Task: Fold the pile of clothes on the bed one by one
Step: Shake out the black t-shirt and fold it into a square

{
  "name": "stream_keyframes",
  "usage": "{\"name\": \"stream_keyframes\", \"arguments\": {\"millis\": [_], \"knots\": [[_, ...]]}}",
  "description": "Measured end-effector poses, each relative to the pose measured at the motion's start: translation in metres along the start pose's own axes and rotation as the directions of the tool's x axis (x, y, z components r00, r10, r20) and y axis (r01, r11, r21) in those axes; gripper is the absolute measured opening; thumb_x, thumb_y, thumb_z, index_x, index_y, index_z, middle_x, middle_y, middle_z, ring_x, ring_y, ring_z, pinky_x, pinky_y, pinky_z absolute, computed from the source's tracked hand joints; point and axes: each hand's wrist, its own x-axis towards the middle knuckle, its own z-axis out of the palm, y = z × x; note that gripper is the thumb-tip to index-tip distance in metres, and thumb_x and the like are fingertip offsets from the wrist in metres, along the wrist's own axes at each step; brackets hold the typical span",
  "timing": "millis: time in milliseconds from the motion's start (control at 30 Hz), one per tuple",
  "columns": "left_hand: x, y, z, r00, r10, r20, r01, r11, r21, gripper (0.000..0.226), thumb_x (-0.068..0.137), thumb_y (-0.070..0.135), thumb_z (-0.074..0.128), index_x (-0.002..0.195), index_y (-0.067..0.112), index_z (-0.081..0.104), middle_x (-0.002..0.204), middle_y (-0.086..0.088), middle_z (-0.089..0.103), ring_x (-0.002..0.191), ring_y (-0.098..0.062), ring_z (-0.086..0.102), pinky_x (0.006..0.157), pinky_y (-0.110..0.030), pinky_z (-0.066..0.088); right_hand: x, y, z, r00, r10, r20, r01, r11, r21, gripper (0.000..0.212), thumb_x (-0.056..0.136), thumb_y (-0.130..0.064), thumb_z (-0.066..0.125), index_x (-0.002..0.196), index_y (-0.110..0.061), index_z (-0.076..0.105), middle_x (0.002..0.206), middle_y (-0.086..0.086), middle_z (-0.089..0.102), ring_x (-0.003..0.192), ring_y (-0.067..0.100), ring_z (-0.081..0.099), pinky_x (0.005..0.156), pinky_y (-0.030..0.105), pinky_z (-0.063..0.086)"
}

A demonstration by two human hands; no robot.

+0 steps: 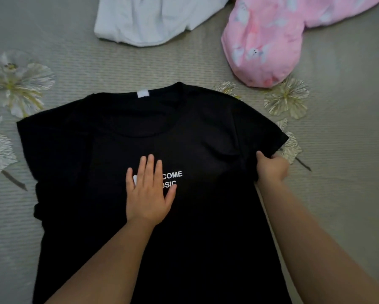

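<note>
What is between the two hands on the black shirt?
In the head view, only black shirt fabric and white letters lie between the flat left hand and the right hand gripping the sleeve.

Bed (184,62) with grey-beige ribbed cover fills the frame. Large pale flower prints (17,84) at left edge, smaller gold-outlined flower prints (287,98) at right of centre.

Left hand (148,191) flat, fingers straight; right hand (271,166) curled, pinching.
</note>
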Motion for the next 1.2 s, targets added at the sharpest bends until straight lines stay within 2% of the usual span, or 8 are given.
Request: {"name": "stream_keyframes", "arguments": {"millis": [167, 267, 333, 400, 500, 833, 967, 1200], "knots": [[-0.001, 0.003, -0.002, 0.999, -0.029, 0.039, 0.028, 1.000, 0.007, 0.071, 0.089, 0.053, 0.025, 0.142, 0.007, 0.013, 0.153, -0.010, 0.009, 0.134, -0.016, -0.012, 0.110, -0.040, -0.009, -0.007, -0.023, -0.020, 0.966, -0.187, -0.178, 0.228, 0.941, 0.251, 0.026, 0.091, -0.013, 0.051, 0.104, 0.010, 0.054, 0.107, 0.024, 0.059, 0.102, 0.034, 0.055, 0.083, 0.027, 0.037], [0.000, 0.003, -0.001, 0.998, -0.028, 0.062, 0.026, 0.999, 0.035, 0.073, 0.079, 0.059, -0.006, 0.135, 0.012, -0.008, 0.145, -0.003, -0.017, 0.132, -0.014, -0.023, 0.107, -0.036, -0.020, -0.037, -0.034, -0.032, 0.698, -0.645, -0.311, 0.706, 0.694, 0.144, 0.017, 0.083, 0.002, 0.056, 0.089, 0.017, 0.055, 0.090, 0.032, 0.061, 0.087, 0.039, 0.059, 0.077, 0.029, 0.037], [0.000, 0.004, -0.001, 0.997, -0.033, 0.077, 0.031, 0.999, 0.029, 0.073, 0.075, 0.057, -0.011, 0.134, 0.013, -0.011, 0.142, -0.002, -0.022, 0.131, -0.013, -0.026, 0.105, -0.033, -0.025, -0.060, -0.031, -0.026, 0.442, -0.888, -0.129, 0.897, 0.437, 0.066, 0.019, 0.077, 0.003, 0.059, 0.089, 0.017, 0.057, 0.098, 0.035, 0.061, 0.095, 0.035, 0.057, 0.082, 0.028, 0.040], [0.000, 0.003, -0.001, 0.997, -0.031, 0.076, 0.029, 0.999, 0.036, 0.074, 0.074, 0.057, -0.012, 0.133, 0.013, -0.013, 0.141, -0.002, -0.024, 0.130, -0.012, -0.028, 0.102, -0.031, -0.029, -0.078, -0.025, -0.016, 0.323, -0.879, 0.350, 0.933, 0.358, 0.039, 0.048, 0.079, -0.013, 0.065, 0.120, 0.008, 0.051, 0.134, 0.027, 0.045, 0.122, 0.028, 0.046, 0.100, 0.029, 0.036], [0.000, 0.004, -0.001, 0.997, -0.032, 0.076, 0.029, 0.999, 0.040, 0.074, 0.075, 0.057, -0.010, 0.134, 0.013, -0.011, 0.142, -0.002, -0.022, 0.131, -0.013, -0.026, 0.102, -0.031, -0.029, -0.084, -0.007, -0.008, 0.288, -0.713, 0.639, 0.923, 0.383, 0.012, 0.075, 0.085, -0.036, 0.060, 0.143, -0.007, 0.024, 0.152, 0.014, 0.017, 0.141, 0.027, 0.019, 0.114, 0.038, 0.019], [0.000, 0.004, 0.000, 0.998, -0.038, 0.057, 0.037, 0.999, 0.016, 0.069, 0.081, 0.053, 0.004, 0.134, 0.009, 0.004, 0.144, -0.005, -0.005, 0.135, -0.017, -0.007, 0.110, -0.038, -0.010, -0.050, -0.047, 0.006, 0.266, -0.874, 0.406, 0.963, 0.258, -0.076, 0.043, 0.087, -0.010, 0.049, 0.128, 0.003, 0.048, 0.138, 0.021, 0.044, 0.133, 0.043, 0.030, 0.107, 0.056, 0.018], [0.002, 0.007, -0.004, 0.997, -0.038, 0.060, 0.038, 0.999, -0.005, 0.066, 0.083, 0.049, 0.016, 0.132, 0.004, 0.013, 0.142, -0.009, 0.007, 0.134, -0.022, 0.007, 0.110, -0.044, 0.005, -0.011, -0.103, 0.034, 0.306, -0.805, 0.508, 0.947, 0.201, -0.252, 0.044, 0.091, -0.021, 0.043, 0.133, -0.010, 0.043, 0.140, 0.009, 0.044, 0.139, 0.027, 0.020, 0.112, 0.050, 0.002], [0.003, 0.007, -0.005, 0.997, -0.048, 0.065, 0.047, 0.999, 0.023, 0.072, 0.083, 0.048, 0.017, 0.135, -0.001, 0.029, 0.142, -0.011, 0.011, 0.133, -0.023, 0.012, 0.108, -0.048, 0.012, 0.030, -0.137, 0.040, 0.332, -0.809, 0.485, 0.892, 0.101, -0.441, 0.024, 0.079, -0.005, 0.047, 0.101, -0.002, 0.056, 0.108, 0.018, 0.060, 0.111, 0.032, 0.042, 0.097, 0.038, 0.022]]}}
